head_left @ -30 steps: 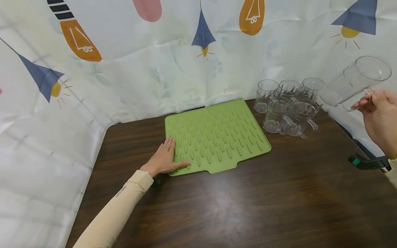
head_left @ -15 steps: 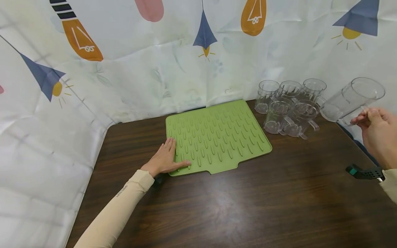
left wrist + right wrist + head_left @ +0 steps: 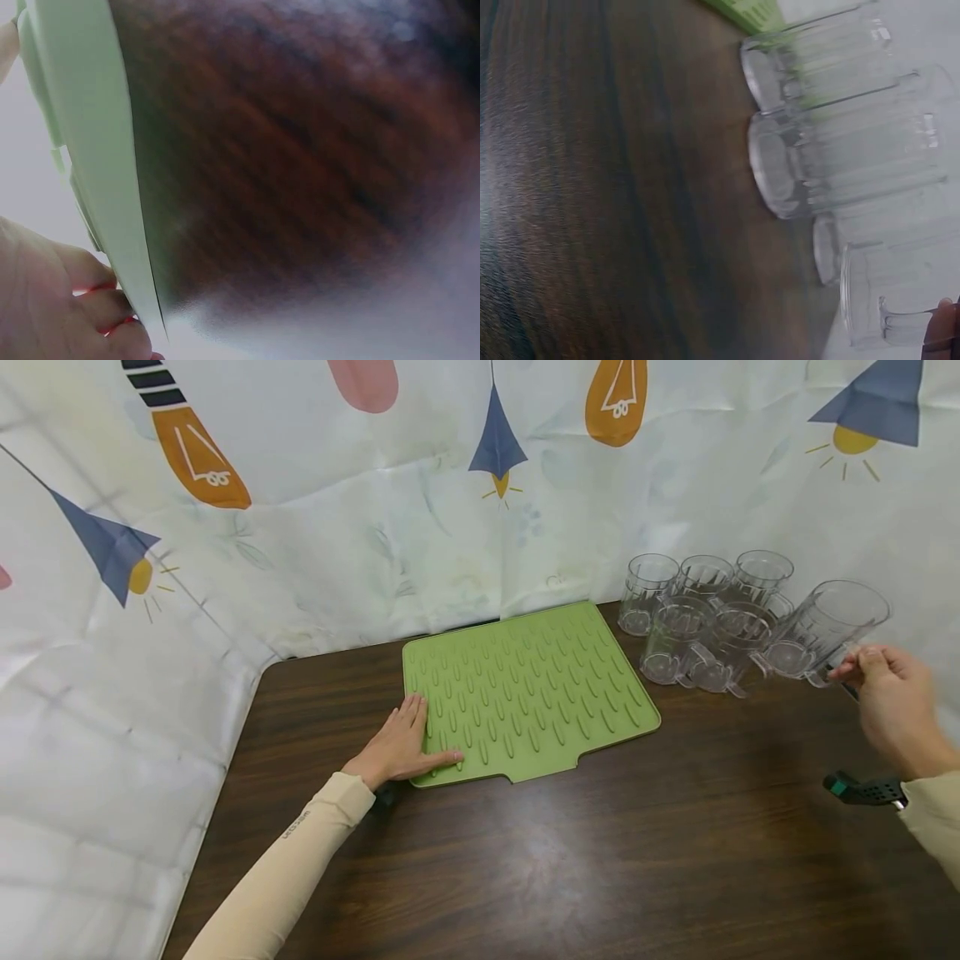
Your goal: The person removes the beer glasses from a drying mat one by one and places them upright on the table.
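Note:
My left hand (image 3: 397, 743) rests flat on the left edge of a green ridged drying mat (image 3: 536, 693), fingers straight and thumb spread. In the left wrist view its fingers (image 3: 105, 307) lie along the mat's edge (image 3: 94, 142). On the right, my right hand (image 3: 896, 706) grips the handle of a clear mug (image 3: 843, 618), which leans with its rim to the right. That mug is just right of several similar clear mugs (image 3: 675, 639). The right wrist view catches the held mug (image 3: 866, 281) low at the right; whether its base touches the table cannot be told.
The dark wooden table (image 3: 540, 868) extends in front of the mat. A white patterned curtain (image 3: 337, 552) hangs close behind the mat and mugs, and along the left side. The table's right edge runs beneath the held mug and right hand.
My right hand has brought the mug down and left towards the grouped mugs, and the mug leans less. My left hand has stayed on the mat.

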Demonstrator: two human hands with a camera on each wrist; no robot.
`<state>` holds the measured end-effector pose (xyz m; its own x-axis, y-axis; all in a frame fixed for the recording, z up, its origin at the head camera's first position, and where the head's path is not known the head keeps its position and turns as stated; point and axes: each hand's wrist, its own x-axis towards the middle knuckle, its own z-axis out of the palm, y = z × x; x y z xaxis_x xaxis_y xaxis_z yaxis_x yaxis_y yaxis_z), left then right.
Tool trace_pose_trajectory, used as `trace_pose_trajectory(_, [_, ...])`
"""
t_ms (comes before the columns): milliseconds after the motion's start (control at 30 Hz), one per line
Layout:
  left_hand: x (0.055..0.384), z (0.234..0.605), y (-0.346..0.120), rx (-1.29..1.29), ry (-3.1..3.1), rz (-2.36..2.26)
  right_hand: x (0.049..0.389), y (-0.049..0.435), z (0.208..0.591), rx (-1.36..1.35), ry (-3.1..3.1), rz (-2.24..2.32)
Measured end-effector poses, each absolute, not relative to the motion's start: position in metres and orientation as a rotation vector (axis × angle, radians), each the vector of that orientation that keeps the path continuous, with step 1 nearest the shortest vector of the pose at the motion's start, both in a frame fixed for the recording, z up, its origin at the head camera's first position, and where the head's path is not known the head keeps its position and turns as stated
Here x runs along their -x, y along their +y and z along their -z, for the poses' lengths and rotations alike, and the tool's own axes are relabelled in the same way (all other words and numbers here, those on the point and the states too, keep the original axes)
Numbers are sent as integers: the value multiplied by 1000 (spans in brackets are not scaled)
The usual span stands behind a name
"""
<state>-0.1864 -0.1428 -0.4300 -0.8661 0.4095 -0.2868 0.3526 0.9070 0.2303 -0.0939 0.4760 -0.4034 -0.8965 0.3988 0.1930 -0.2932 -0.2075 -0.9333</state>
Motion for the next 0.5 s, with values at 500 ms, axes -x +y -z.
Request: trace_pose_trajectory(500, [186, 430, -144, -574, 2735, -239, 103, 473, 421, 228, -1847, -2005])
